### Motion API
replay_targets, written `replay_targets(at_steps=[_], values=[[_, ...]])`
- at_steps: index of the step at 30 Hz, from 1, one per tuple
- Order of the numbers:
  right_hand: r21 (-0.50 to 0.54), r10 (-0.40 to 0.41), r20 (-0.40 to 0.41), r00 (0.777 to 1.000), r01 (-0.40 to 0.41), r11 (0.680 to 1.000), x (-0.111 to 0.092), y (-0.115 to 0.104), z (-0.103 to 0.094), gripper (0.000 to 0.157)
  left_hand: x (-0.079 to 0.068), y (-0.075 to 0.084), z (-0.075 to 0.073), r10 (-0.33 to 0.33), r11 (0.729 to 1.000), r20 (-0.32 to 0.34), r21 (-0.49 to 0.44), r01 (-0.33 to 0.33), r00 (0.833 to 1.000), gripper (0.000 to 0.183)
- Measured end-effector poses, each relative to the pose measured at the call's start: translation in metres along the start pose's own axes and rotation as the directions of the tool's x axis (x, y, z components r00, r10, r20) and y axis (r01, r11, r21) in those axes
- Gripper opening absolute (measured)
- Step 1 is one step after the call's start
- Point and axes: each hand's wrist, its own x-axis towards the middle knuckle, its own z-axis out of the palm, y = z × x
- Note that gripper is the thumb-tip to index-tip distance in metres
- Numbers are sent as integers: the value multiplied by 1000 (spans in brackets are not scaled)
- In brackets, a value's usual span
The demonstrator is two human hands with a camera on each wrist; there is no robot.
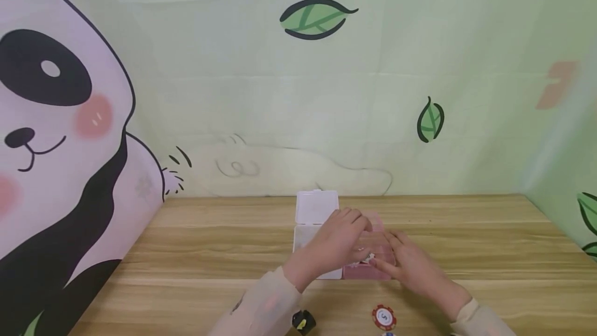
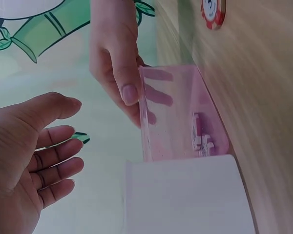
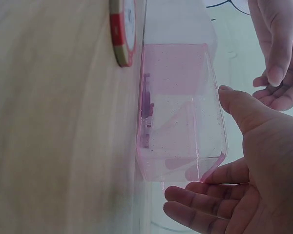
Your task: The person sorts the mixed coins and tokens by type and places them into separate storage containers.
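A see-through pink plastic box (image 1: 366, 272) sits on the table, its lid raised at the back. Small pale and reddish pieces (image 2: 197, 131) lie on its floor. My left hand (image 1: 338, 240) is over the box with relaxed fingers; the left wrist view shows nothing in its palm (image 2: 10, 151). My right hand (image 1: 415, 266) rests at the box's right side. Its thumb (image 3: 241, 105) is right at the rim, and its fairly straight fingers (image 3: 205, 202) lie along the outer corner. Directly left of the pink box stands a white box (image 2: 185, 195), its lid (image 1: 317, 207) open.
Nearer me on the wooden table (image 1: 224, 258) lie a red and white poker chip (image 1: 384, 318), a blue-edged chip (image 1: 388, 334) partly cut off, and a small black object with a yellow mark (image 1: 303, 322). A printed cloth wall (image 1: 233, 92) closes off the back.
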Motion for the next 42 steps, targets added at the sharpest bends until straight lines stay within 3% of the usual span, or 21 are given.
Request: replay_targets(at_steps=[12, 19, 22, 27, 34, 42], values=[[-12, -14, 10, 1000, 14, 1000, 1, 0, -2, 80, -20, 10, -5, 29, 1000, -25, -9, -30, 999, 33], [0, -18, -24, 1000, 18, 1000, 0, -2, -1, 76, -32, 17, 3, 135, 990, -137, 58, -128, 981, 34], [-7, -19, -25, 1000, 19, 1000, 0, -2, -1, 77, -36, 20, 5, 154, 988, -156, 41, -149, 976, 33], [-12, -23, -23, 999, 23, 1000, 1, -2, -1, 79, -41, 23, 10, 146, 989, -132, -11, -148, 980, 34], [-38, -35, -9, 999, 35, 999, -1, -1, -2, 72, -46, 29, 16, 173, 985, -102, -2, -174, 980, 39], [-9, -16, -24, 1000, 15, 1000, 0, -1, 0, 78, -51, 36, 23, 186, 981, -37, -52, -188, 982, 40]])
